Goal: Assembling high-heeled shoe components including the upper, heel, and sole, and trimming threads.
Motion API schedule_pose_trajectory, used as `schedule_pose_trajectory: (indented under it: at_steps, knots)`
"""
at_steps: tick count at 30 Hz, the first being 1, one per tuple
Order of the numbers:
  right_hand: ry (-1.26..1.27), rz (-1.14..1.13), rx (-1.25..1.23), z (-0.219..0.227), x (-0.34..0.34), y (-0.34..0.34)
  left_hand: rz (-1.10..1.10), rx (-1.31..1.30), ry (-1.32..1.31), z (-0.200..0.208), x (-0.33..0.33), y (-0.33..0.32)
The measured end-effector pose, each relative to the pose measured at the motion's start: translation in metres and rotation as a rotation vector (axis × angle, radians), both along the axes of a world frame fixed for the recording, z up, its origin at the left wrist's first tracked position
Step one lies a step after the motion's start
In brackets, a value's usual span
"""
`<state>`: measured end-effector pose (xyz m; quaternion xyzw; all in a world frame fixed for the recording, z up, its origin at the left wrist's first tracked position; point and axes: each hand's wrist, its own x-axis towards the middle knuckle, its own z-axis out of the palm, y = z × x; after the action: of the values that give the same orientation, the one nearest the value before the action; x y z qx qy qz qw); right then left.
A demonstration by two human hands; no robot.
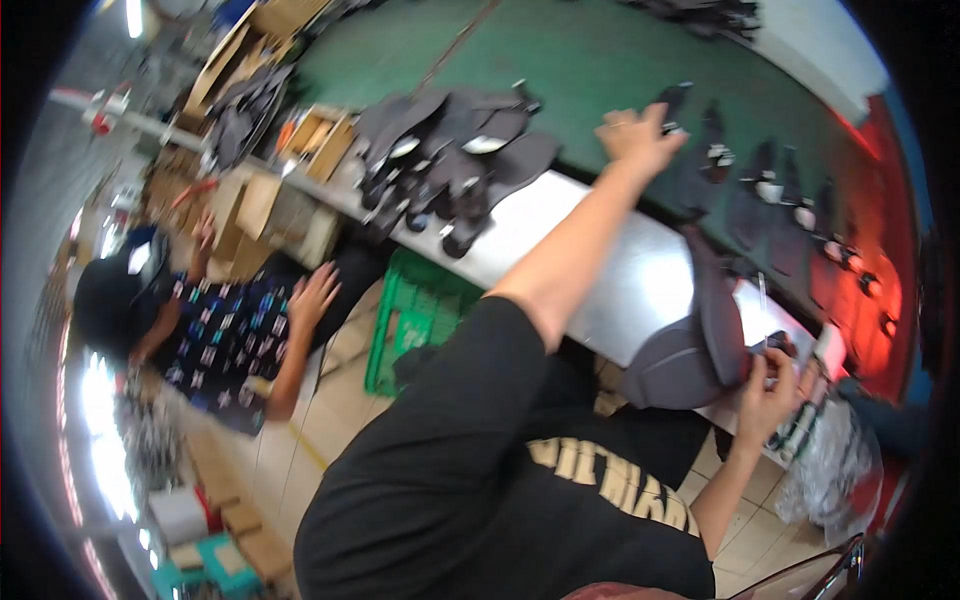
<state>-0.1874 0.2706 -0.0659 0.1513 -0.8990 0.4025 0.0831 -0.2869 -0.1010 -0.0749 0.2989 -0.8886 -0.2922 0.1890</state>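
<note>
My left hand (638,140) reaches over the green belt, thumb and forefinger closing on a dark grey shoe part (677,97) and its other fingers spread. Motion blurs the grip somewhat. At the lower right, my right hand (768,398) pinches a thin, pale stick-like tool (763,297); its working end cannot be made out. A small dark object (780,344) is beside those fingertips. Large curved dark grey shoe parts (690,352) rest at the metal table's edge, left of my right hand. More dark pieces (765,190) with pale spots lie in a row along the belt.
A heap of dark grey shoe parts (455,150) covers the left end of the metal table (625,290). Below it stands a green crate (405,320). A co-worker (225,340) sits at the left near cardboard boxes (250,215). Red light glows at the belt's right end; clear plastic bags (830,470) hang below.
</note>
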Motion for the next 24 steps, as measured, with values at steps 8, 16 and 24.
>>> schedule_pose_trajectory:
  at_steps: [8, 16, 24]
  knots:
    - [0.181, 0.266, 0.240, 0.010, 0.002, -0.017, 0.120, 0.162, 0.673, -0.022, 0.021, -0.027]
    - [-0.523, 0.584, -0.985, 0.035, 0.039, -0.050, -0.444, 1.294, 0.470, 0.088, 0.209, 0.078]
    - [-0.564, 0.679, -1.392, 0.081, 0.062, -0.075, -0.519, 1.547, 0.487, 0.087, 0.278, 0.105]
